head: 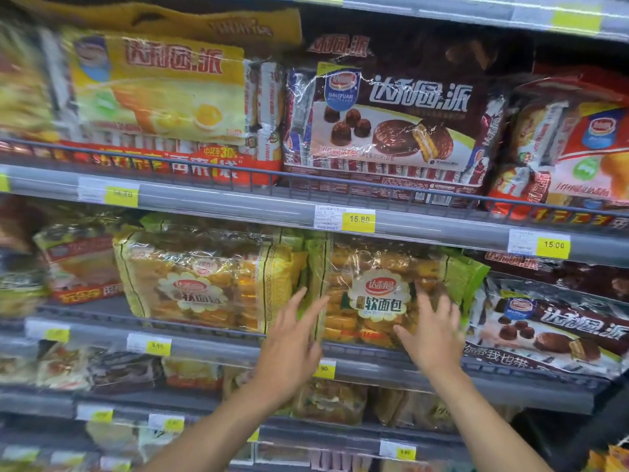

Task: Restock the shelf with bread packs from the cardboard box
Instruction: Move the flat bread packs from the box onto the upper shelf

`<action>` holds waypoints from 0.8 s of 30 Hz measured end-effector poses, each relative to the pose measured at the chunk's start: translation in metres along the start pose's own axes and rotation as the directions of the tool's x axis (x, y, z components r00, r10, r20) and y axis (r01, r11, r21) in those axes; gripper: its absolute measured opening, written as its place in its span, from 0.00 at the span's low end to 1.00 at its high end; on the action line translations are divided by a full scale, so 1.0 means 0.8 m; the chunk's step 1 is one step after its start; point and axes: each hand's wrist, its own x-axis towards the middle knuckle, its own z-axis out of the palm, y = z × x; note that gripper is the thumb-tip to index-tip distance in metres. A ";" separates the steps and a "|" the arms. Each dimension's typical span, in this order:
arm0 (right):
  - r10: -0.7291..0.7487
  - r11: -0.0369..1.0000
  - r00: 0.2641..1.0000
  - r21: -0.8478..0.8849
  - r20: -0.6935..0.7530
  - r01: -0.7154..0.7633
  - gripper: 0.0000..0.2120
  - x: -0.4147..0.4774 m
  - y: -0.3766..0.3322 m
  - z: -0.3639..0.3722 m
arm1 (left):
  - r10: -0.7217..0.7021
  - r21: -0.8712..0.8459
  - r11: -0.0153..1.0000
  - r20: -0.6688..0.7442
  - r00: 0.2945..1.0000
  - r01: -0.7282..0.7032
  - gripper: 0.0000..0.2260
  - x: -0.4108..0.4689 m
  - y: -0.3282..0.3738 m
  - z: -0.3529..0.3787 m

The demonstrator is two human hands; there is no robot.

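Your left hand [292, 338] and right hand [432, 332] lie spread flat on the bread pack [377, 291] just under the 15.80 tag [359, 219], so push gently with both to keep it straight.

Bread pack [377, 294]: glossy, crinkled clear plastic. Shelf edge [442, 229]: smooth grey plastic strip; yellow paper price tags [359, 219].

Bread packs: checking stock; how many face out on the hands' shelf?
2. Left pack, beside the hands; right pack, between left hand and right hand. More may hide behind; far-left packs are blurred.
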 end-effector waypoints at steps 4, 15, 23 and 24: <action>-0.008 0.991 0.997 0.134 -0.074 0.018 0.43 -0.021 -0.038 -0.001 | -0.075 0.025 0.996 -0.161 0.984 0.080 0.27 -0.041 -0.049 -0.049; -0.309 0.733 0.919 0.676 0.244 0.067 0.39 -0.110 -0.232 0.016 | -0.460 -0.153 0.887 -0.379 0.803 0.436 0.35 -0.063 -0.199 -0.165; -0.120 0.804 0.942 0.588 0.313 -0.093 0.28 -0.084 -0.291 0.029 | -0.406 -0.033 0.913 -0.148 0.902 0.406 0.39 -0.012 -0.244 -0.200; -0.099 0.830 0.946 0.550 0.309 -0.093 0.28 -0.079 -0.295 0.028 | -0.407 -0.001 0.912 -0.136 0.903 0.411 0.38 -0.006 -0.249 -0.203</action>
